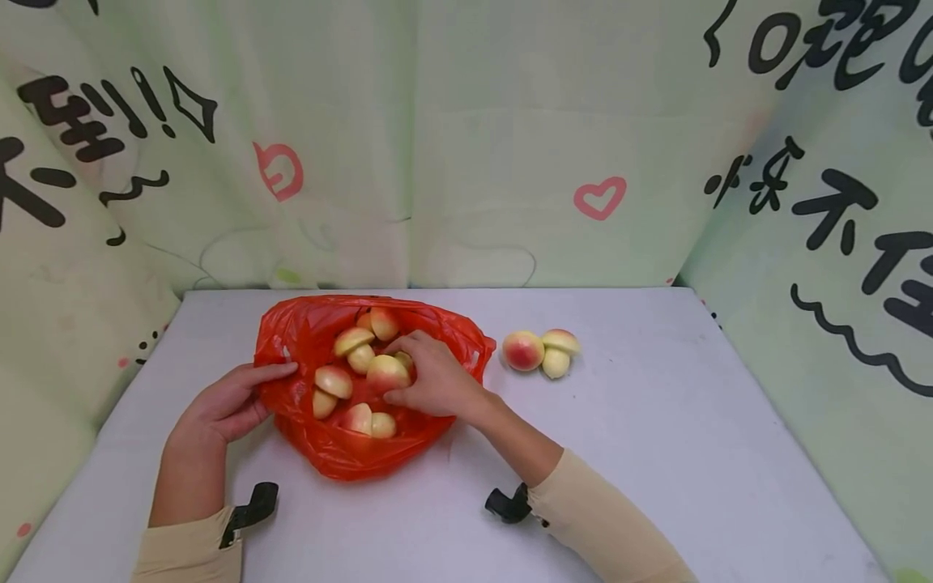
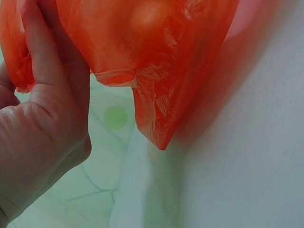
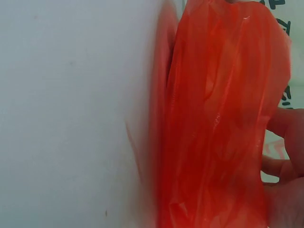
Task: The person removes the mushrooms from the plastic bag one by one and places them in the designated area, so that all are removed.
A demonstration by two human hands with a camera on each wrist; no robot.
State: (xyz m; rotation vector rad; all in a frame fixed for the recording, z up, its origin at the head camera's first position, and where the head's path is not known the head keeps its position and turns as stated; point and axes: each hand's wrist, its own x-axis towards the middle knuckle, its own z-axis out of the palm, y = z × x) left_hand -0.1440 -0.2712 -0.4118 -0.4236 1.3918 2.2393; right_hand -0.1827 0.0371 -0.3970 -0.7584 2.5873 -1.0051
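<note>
A red plastic bag (image 1: 342,461) lies with its mouth wide on the table, several toy mushrooms (image 1: 333,380) with pink-and-yellow caps inside it. At the bag's left rim, my left hand (image 1: 236,397) pinches the plastic, thumb on the inner side and fingers outside. In the left wrist view, that hand (image 2: 45,114) is beside the hanging red film. My right hand (image 1: 433,376) reaches into the bag from the right, thumb and fingers around one mushroom (image 1: 388,374). In the right wrist view the bag's side hides most of the right hand (image 3: 287,156).
Right of the bag, two more mushrooms (image 1: 558,354) sit side by side on the white table (image 1: 656,421), one showing mainly its round cap. Printed cloth (image 1: 474,146) hangs behind the table and along both sides. Black wrist mounts (image 1: 251,508) show at both sleeves.
</note>
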